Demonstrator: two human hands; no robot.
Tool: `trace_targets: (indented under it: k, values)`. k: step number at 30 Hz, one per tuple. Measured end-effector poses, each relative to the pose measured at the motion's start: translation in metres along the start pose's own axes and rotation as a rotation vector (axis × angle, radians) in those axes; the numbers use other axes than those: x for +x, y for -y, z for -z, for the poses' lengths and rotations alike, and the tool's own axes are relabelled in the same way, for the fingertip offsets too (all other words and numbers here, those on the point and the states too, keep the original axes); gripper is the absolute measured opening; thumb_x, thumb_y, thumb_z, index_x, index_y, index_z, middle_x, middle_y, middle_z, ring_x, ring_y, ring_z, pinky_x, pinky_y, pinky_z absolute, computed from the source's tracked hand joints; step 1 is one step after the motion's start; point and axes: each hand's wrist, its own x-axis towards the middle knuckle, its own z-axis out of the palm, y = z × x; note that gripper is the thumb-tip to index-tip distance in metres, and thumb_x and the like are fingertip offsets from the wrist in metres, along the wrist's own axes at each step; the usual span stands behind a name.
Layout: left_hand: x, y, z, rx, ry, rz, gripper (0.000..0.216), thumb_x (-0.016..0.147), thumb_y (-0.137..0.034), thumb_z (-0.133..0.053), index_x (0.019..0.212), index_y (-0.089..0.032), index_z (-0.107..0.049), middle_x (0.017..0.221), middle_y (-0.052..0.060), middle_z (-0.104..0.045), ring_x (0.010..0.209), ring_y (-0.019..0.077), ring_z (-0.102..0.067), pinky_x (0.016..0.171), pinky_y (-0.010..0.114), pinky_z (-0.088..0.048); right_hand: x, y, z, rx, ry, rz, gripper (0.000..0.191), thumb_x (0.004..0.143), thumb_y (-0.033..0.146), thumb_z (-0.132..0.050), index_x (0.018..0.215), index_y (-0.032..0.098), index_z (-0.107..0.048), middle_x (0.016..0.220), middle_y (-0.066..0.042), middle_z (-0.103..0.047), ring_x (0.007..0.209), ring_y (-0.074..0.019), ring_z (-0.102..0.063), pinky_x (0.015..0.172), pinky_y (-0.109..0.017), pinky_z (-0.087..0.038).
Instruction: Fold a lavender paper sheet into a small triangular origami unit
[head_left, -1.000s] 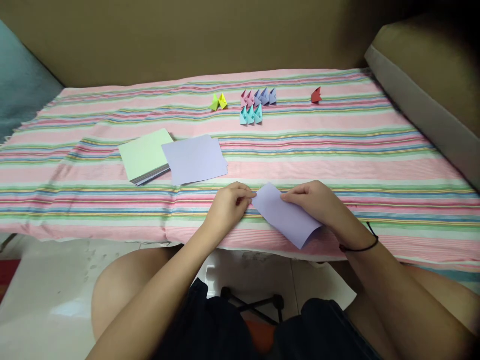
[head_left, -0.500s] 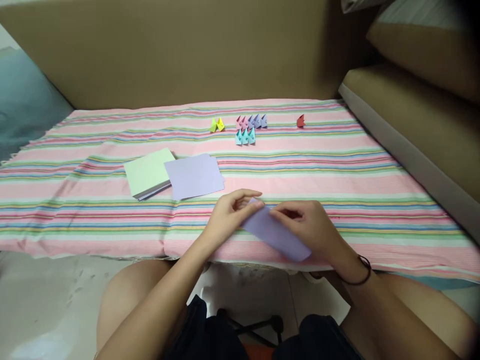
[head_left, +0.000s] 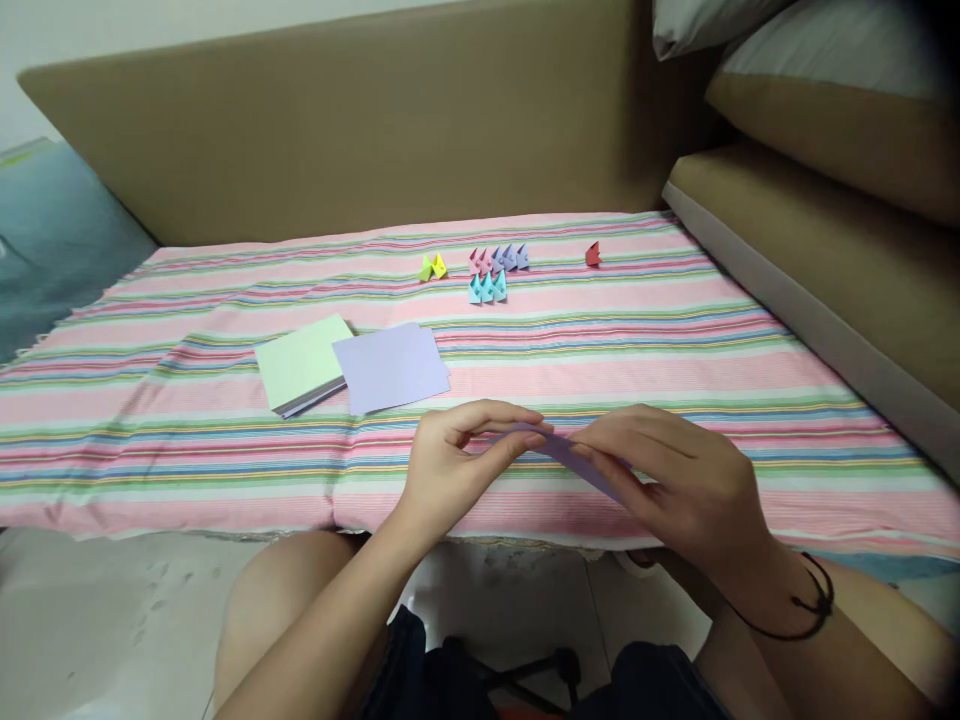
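Both my hands hold one folded lilac paper strip (head_left: 570,455) just above the near edge of the striped cloth (head_left: 675,340). My left hand (head_left: 457,455) pinches its left end between thumb and fingers. My right hand (head_left: 675,480) grips the right part, fingers curled over it. The strip shows nearly edge-on, mostly hidden by my fingers.
A stack of paper with a pale green top sheet (head_left: 300,362) and loose lilac sheets (head_left: 390,366) lie left of my hands. Small folded paper pieces, yellow-green (head_left: 433,267), pink, lilac and blue (head_left: 495,272), and one red (head_left: 592,255), stand farther back. A tan cushion (head_left: 817,250) borders the right.
The lilac sheet, flat and wide a second ago, is now folded narrow and turned edge-on between both hands. The view has tilted upward.
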Motion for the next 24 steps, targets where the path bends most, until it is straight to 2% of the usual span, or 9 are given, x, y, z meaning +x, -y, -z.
trace_targets:
  k: [5, 10, 13, 16, 20, 22, 24]
  values:
    - [-0.003, -0.002, 0.0, 0.067, -0.003, -0.136, 0.008, 0.075, -0.016, -0.07, 0.08, -0.018, -0.065, 0.082, 0.003, -0.075, 0.083, 0.02, -0.071, 0.075, 0.034, -0.06, -0.004, -0.002, 0.004, -0.028, -0.031, 0.077, 0.024, 0.083, 0.01, -0.059, 0.103, 0.024, -0.064, 0.089, -0.004, -0.072, 0.086, -0.02, -0.067, 0.077, -0.036, -0.056]
    - [0.0, -0.003, 0.002, 0.269, 0.099, -0.462, 0.013, 0.079, -0.01, -0.064, 0.072, -0.021, -0.064, 0.082, 0.002, -0.075, 0.094, 0.0198, -0.067, 0.082, 0.038, -0.057, -0.004, -0.008, 0.009, -0.103, -0.044, 0.108, 0.031, 0.084, 0.008, -0.058, 0.11, 0.024, -0.063, 0.099, -0.005, -0.071, 0.097, -0.0224, -0.064, 0.083, -0.039, -0.053]
    - [0.002, -0.002, 0.005, 0.421, 0.146, -0.612, 0.014, 0.08, -0.013, -0.063, 0.07, -0.023, -0.063, 0.085, 0.0, -0.074, 0.091, 0.018, -0.065, 0.08, 0.036, -0.055, -0.005, -0.014, 0.011, -0.157, -0.077, 0.152, 0.032, 0.083, 0.007, -0.059, 0.109, 0.025, -0.064, 0.104, -0.006, -0.069, 0.099, -0.0229, -0.061, 0.085, -0.041, -0.051]
    - [0.002, 0.001, 0.007, 0.589, 0.207, -0.671, 0.012, 0.083, -0.015, -0.06, 0.074, -0.023, -0.063, 0.085, -0.001, -0.073, 0.085, 0.0169, -0.063, 0.074, 0.033, -0.052, -0.008, -0.021, 0.007, -0.215, -0.08, 0.176, 0.029, 0.082, 0.009, -0.061, 0.105, 0.026, -0.065, 0.098, -0.005, -0.069, 0.093, -0.0213, -0.061, 0.083, -0.04, -0.049]
    - [-0.005, 0.014, 0.005, 0.865, 0.413, -0.726, 0.013, 0.086, -0.011, -0.053, 0.082, -0.019, -0.062, 0.085, 0.002, -0.072, 0.083, 0.0178, -0.062, 0.071, 0.034, -0.049, -0.016, -0.029, -0.009, -0.254, -0.019, 0.199, 0.02, 0.084, 0.01, -0.06, 0.097, 0.023, -0.067, 0.088, -0.003, -0.069, 0.082, -0.0182, -0.059, 0.074, -0.036, -0.045]
    - [-0.01, 0.024, 0.001, 0.965, 0.496, -0.712, 0.016, 0.088, -0.01, -0.049, 0.082, -0.016, -0.062, 0.087, 0.004, -0.071, 0.085, 0.0187, -0.063, 0.072, 0.034, -0.05, -0.021, -0.033, -0.018, -0.251, 0.04, 0.197, 0.016, 0.085, 0.01, -0.058, 0.091, 0.021, -0.068, 0.085, -0.003, -0.069, 0.078, -0.0168, -0.057, 0.07, -0.034, -0.042]
    - [-0.016, 0.035, -0.003, 1.01, 0.535, -0.694, 0.017, 0.09, -0.011, -0.047, 0.084, -0.015, -0.062, 0.097, 0.006, -0.071, 0.095, 0.0206, -0.062, 0.078, 0.035, -0.051, -0.027, -0.037, -0.025, -0.25, 0.1, 0.193, 0.015, 0.087, 0.012, -0.056, 0.09, 0.02, -0.068, 0.085, -0.003, -0.068, 0.079, -0.0166, -0.056, 0.072, -0.033, -0.041]
